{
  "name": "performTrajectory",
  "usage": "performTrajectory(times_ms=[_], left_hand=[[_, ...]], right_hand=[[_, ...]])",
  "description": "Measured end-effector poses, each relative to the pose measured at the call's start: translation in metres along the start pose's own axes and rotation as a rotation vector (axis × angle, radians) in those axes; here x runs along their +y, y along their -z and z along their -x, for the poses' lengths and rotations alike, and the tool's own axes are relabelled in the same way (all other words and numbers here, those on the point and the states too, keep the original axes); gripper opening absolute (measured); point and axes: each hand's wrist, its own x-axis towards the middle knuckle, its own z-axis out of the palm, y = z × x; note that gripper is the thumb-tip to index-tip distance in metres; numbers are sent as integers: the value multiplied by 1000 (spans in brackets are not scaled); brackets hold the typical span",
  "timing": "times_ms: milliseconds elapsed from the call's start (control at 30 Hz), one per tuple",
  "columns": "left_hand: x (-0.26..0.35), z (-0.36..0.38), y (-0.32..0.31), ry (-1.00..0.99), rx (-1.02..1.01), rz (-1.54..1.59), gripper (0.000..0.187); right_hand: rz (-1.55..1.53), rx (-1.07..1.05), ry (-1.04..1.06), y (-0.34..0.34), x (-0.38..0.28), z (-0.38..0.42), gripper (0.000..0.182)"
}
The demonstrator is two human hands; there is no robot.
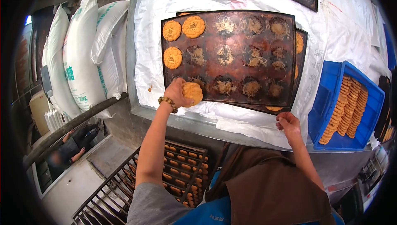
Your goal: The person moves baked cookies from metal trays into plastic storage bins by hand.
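Sacks (80, 65): bulged white, green print, "50kg" on one, stood bunched at left.
Bar (74, 130): dark, ran slantwise just below sacks in view.
Small white bags (53, 120): sat in a row near the bar.
Person (69, 151): dark clothes, far lower left, well apart.
Rack (185, 170): dark metal, held rows of golden-brown pastries.

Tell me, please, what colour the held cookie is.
The cookie is golden-orange, clearest in the head view.

On the white sack (82, 59), "50kg" and the character "糖" are printed in green; "REN" can be read on the blue clothing (202, 216).
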Motion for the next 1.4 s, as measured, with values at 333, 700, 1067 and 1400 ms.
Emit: performTrajectory(times_ms=[333,700,1067,1400], left_hand=[[-74,-116,88,-59,52,109,97],[-64,-132,98,105,-244,-75,122],[42,-24,-4,28,486,-397,81],[80,-27,15,-111,381,-166,81]], right_hand=[[40,9,8,-1,11,-3,11],[36,12,-14,-15,14,-7,11],[40,-12,7,-16,11,-7,11],[54,-23,189,3,31,18,16]])
